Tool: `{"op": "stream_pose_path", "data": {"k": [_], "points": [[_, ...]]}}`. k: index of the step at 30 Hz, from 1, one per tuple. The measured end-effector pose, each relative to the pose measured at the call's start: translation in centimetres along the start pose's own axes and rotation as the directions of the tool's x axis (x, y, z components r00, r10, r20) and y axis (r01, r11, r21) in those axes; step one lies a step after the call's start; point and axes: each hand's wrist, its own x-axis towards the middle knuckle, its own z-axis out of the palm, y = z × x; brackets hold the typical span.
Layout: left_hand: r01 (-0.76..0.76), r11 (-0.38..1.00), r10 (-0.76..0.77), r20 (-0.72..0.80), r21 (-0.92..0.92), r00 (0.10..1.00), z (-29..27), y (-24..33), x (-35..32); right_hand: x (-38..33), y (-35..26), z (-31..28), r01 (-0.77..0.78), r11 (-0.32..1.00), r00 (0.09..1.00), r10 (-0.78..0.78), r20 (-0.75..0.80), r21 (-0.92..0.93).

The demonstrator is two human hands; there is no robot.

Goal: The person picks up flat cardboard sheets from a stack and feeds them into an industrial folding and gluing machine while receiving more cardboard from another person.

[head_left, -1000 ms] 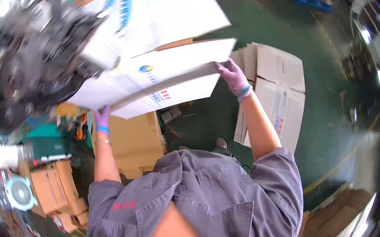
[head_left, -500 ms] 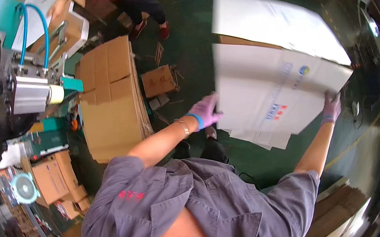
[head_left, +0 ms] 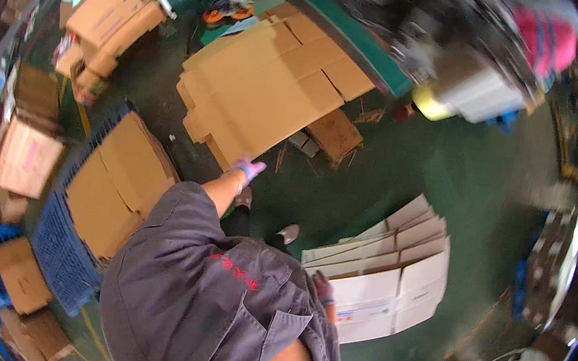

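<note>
My left hand (head_left: pixel 248 168), in a thin purple glove, reaches out beside the near corner of a stack of flat brown cartons (head_left: pixel 265 82). Its fingers look extended, with nothing visible in them. Low by my body, my right hand (head_left: pixel 323 287) is close to the left edge of flattened white cartons (head_left: pixel 369 293); blur and my shirt partly hide its fingers, so I cannot tell whether it touches them. Those white cartons lie fanned in an overlapping pile on the green floor.
A blue pallet (head_left: pixel 64 253) bearing flat brown cardboard (head_left: pixel 121 180) lies to my left. Behind the brown stack are a wooden-looking brown box (head_left: pixel 336 136) and a machine with a yellow-ended cylinder (head_left: pixel 432 104). Brown boxes (head_left: pixel 110 14) stand at the far left.
My view has turned leftward. The white carton that was raised between my hands now lies low in the pile. My left hand has moved over to the brown stack.
</note>
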Motion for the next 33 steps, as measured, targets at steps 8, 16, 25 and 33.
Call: {"op": "stream_pose_path", "data": {"k": [8,16,25,33], "points": [[0.631,0.520,-0.698,0.140,-0.575,0.702,-1.1,-7.3,6.0,2.5,-2.3,-11.3,-0.596,0.271,0.648,0.718,0.254,0.756],[0.496,0.783,-0.454,0.202,-0.375,0.868,-0.5,-15.4,9.6,14.5,-11.7,-17.8,-0.552,0.800,0.830,0.499,0.249,0.235],[0.157,0.717,0.258,0.467,-0.679,0.846,-16.1,-1.3,-0.4,32.1,-25.6,-26.8,-0.028,0.924,0.919,-0.127,-0.373,-0.383],[-0.889,-0.251,0.926,-0.174,0.383,-0.336,-41.5,15.8,-10.2,23.9,-25.9,-38.7,0.271,0.959,0.679,-0.132,-0.722,0.079]]}}
